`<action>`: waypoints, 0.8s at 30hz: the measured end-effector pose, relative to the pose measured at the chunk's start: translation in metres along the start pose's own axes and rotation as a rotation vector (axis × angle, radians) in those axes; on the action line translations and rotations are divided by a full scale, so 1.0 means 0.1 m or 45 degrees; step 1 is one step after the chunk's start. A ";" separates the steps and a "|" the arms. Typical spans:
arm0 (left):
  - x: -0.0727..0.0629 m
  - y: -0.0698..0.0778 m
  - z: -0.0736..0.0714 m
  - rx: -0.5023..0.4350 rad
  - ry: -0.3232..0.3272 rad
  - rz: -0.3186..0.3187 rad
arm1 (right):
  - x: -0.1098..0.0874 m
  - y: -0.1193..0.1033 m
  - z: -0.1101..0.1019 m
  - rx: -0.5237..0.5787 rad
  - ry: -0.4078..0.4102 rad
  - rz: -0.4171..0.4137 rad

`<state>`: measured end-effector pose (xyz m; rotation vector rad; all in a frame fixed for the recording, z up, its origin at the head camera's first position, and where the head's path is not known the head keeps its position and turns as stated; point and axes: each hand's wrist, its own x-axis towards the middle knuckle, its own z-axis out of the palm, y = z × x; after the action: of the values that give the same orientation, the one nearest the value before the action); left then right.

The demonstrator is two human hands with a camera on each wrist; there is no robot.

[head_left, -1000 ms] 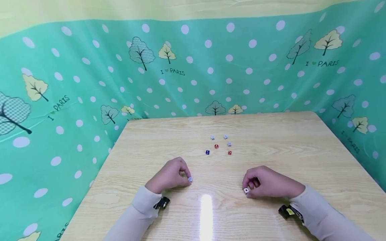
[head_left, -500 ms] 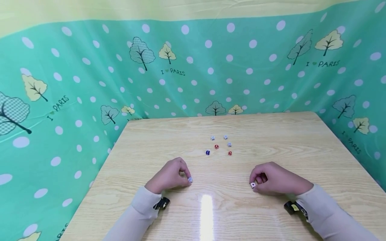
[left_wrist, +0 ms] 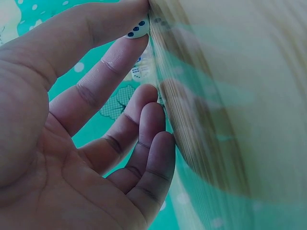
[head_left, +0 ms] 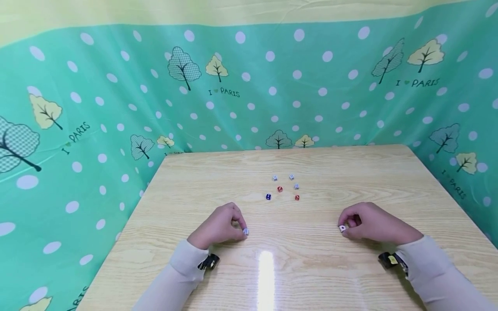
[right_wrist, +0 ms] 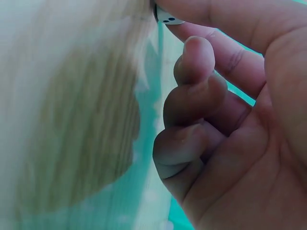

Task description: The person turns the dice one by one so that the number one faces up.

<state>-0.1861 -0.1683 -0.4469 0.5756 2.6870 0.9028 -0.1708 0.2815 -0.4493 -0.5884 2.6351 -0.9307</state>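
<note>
My left hand (head_left: 221, 224) pinches a white die (head_left: 246, 232) between thumb and index finger, low at the table on the left. In the left wrist view, dark pips show on that white die (left_wrist: 138, 29) between the fingertips. Farther right, my right hand (head_left: 373, 222) holds another white die (head_left: 342, 228) by thumb and index finger, its single-pip face upward. The right wrist view shows only a sliver of this die (right_wrist: 169, 18) under the thumb; the other fingers are curled toward the palm.
Beyond the hands lie a blue die (head_left: 268, 197), red dice (head_left: 279, 189) (head_left: 297, 197) and white dice (head_left: 275, 178) (head_left: 292, 177) (head_left: 296, 186). The wooden table (head_left: 194, 172) carries a bright light reflection near its front. A green dotted curtain (head_left: 249, 86) surrounds its back and sides.
My right hand has moved to the right and away from me, carrying its white die. The left hand and the loose dice have stayed in place.
</note>
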 end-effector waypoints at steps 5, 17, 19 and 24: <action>0.00 0.00 0.00 -0.005 -0.004 -0.001 | -0.05 0.08 -0.09 -0.020 0.022 0.093; -0.01 0.01 0.00 -0.005 0.001 0.009 | -0.18 0.22 -0.24 -0.085 0.084 0.225; -0.01 0.01 0.00 -0.005 0.001 0.012 | -0.20 0.25 -0.26 -0.083 0.086 0.242; 0.00 -0.01 0.01 0.002 0.006 0.021 | -0.25 0.30 -0.31 -0.085 0.087 0.267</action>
<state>-0.1860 -0.1688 -0.4480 0.5977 2.6907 0.9078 -0.1695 0.3304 -0.4425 -0.2913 2.7318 -0.8165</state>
